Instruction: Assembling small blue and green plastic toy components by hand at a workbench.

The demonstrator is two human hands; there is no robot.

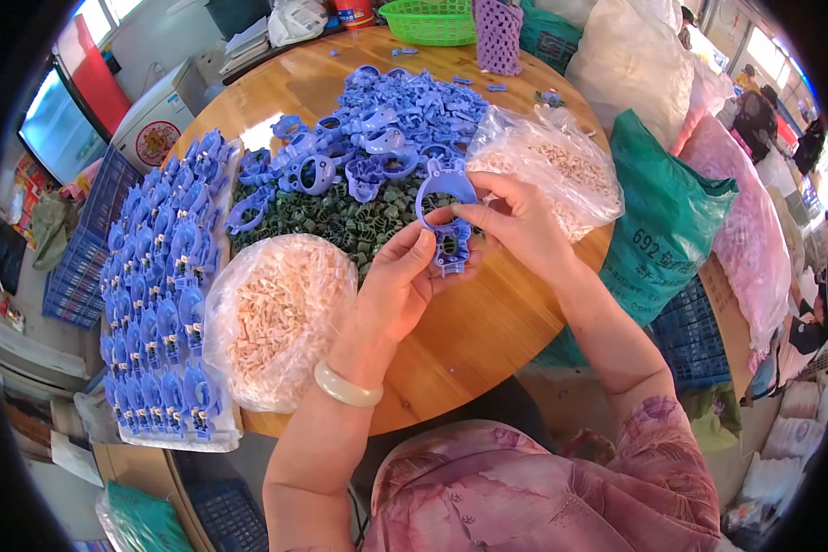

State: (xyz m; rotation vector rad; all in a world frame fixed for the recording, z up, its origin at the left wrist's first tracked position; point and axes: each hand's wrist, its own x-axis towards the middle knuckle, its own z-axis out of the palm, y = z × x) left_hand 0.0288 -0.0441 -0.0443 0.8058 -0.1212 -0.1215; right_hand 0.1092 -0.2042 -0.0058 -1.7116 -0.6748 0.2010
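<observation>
Blue plastic clip (447,221), a ring-headed piece with a toothed foot, sits between our two hands above the round wooden table (488,322), just in front of the heaps it comes from. Largest around us is that table, then the tray of finished blue clips (161,294) standing in rows at our left, the loose pile of blue clips (386,120) at the far side, the heap of dark green pieces (340,221) in the middle, and two clear bags of small pale pegs, one near our left wrist (281,317) and one by our right hand (552,166). Our left hand (400,285) closes its fingertips on the lower, toothed end of the clip; our right hand (515,221) pinches the ring at its rim. To do this well, we judge it best to keep the left grip firm and low so the foot cannot twist, and let the right fingers steady the ring lightly, without bending it. We work close over the table, so anything small that slips lands on wood.
</observation>
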